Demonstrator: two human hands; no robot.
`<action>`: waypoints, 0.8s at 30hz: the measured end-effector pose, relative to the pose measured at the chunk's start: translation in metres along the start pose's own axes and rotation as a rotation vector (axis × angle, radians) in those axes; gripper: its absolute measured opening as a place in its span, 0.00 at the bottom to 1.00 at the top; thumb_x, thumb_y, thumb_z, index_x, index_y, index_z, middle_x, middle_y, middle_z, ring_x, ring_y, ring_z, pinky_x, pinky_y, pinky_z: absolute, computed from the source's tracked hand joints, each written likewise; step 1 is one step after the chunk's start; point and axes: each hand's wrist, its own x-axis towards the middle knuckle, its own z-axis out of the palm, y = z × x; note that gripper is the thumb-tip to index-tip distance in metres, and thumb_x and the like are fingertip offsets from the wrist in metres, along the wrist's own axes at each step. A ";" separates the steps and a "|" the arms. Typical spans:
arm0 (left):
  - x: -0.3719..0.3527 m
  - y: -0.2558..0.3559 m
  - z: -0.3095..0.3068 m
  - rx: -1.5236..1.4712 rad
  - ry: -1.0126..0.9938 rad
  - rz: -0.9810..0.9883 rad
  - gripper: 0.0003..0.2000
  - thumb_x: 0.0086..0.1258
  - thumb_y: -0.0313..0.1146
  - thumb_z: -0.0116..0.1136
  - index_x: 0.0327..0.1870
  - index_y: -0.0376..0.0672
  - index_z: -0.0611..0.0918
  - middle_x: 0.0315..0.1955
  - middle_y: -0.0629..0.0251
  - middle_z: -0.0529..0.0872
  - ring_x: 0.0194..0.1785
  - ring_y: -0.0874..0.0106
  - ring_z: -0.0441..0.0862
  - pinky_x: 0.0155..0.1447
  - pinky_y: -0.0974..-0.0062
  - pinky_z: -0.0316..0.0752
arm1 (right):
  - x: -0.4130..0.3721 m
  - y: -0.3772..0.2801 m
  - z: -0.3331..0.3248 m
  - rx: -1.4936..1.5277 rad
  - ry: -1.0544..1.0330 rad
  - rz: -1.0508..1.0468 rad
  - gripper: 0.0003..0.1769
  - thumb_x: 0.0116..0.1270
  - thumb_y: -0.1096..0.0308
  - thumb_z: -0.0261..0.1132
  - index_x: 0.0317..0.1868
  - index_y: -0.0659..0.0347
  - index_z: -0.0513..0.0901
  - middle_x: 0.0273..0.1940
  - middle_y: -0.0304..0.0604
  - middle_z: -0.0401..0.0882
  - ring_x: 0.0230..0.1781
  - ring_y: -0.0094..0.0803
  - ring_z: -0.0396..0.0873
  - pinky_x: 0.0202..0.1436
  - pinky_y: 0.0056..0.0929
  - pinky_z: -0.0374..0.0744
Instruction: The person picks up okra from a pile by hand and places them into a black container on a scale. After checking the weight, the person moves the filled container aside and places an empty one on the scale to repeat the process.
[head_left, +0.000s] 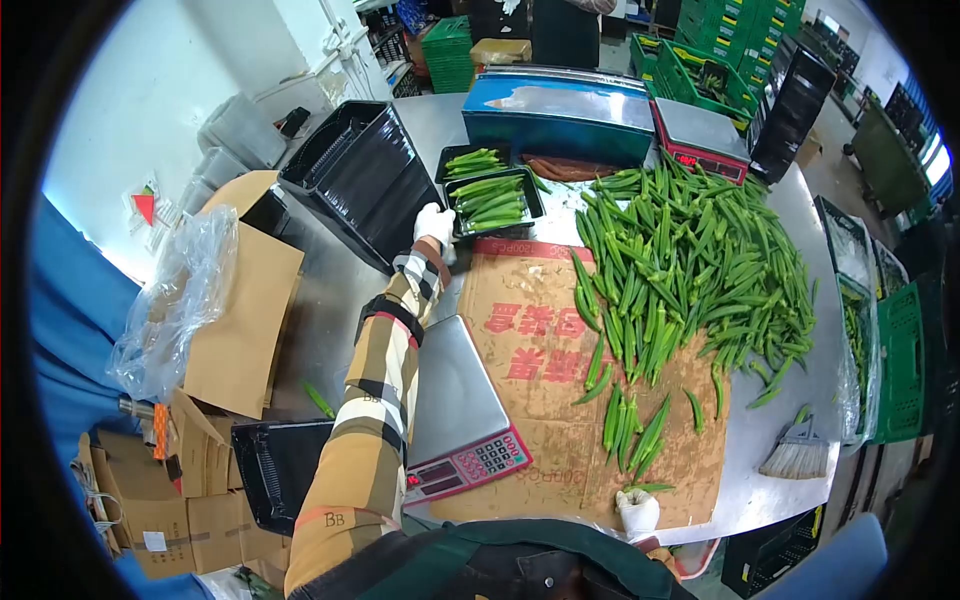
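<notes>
My left hand (435, 226), in a white glove, is closed on the left edge of a black tray (540, 204) filled with green okra pods (492, 203). Directly behind it sits a second black tray (446, 157), also holding okra. My right hand (638, 513), gloved in white too, is curled at the front edge of a flattened cardboard sheet (545, 440). A single okra pod (652, 487) lies against its fingertips; what is inside the fist is hidden. Several loose pods (622, 425) lie just beyond it, in front of a large okra heap (700, 260).
A digital scale (455, 390) stands beside my left arm, with a black tray (275, 470) left of it. Stacked black trays (350, 180) rise near my left hand. Farther back are a blue-sided metal box (555, 115) and another scale (703, 130). A brush (797, 455) lies at right.
</notes>
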 end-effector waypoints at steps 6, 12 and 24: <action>-0.098 0.082 -0.061 -0.021 -0.219 0.053 0.21 0.71 0.44 0.64 0.57 0.39 0.79 0.42 0.63 0.85 0.38 0.72 0.83 0.40 0.68 0.79 | -0.001 -0.007 -0.007 -0.014 -0.035 0.019 0.17 0.62 0.59 0.76 0.21 0.59 0.83 0.17 0.42 0.80 0.16 0.32 0.76 0.27 0.34 0.75; -0.263 0.147 -0.167 0.164 -0.338 0.153 0.25 0.77 0.46 0.60 0.69 0.42 0.76 0.55 0.64 0.85 0.54 0.74 0.83 0.56 0.73 0.77 | -0.001 -0.001 -0.007 -0.015 -0.034 -0.040 0.17 0.64 0.57 0.75 0.24 0.59 0.84 0.18 0.44 0.81 0.17 0.35 0.78 0.28 0.36 0.76; -0.504 -0.126 -0.301 0.695 0.469 0.150 0.23 0.84 0.47 0.50 0.44 0.32 0.86 0.36 0.59 0.89 0.39 0.65 0.82 0.50 0.69 0.77 | 0.000 -0.006 -0.009 -0.153 -0.075 -0.072 0.20 0.65 0.45 0.68 0.34 0.56 0.87 0.32 0.52 0.86 0.37 0.53 0.85 0.42 0.48 0.81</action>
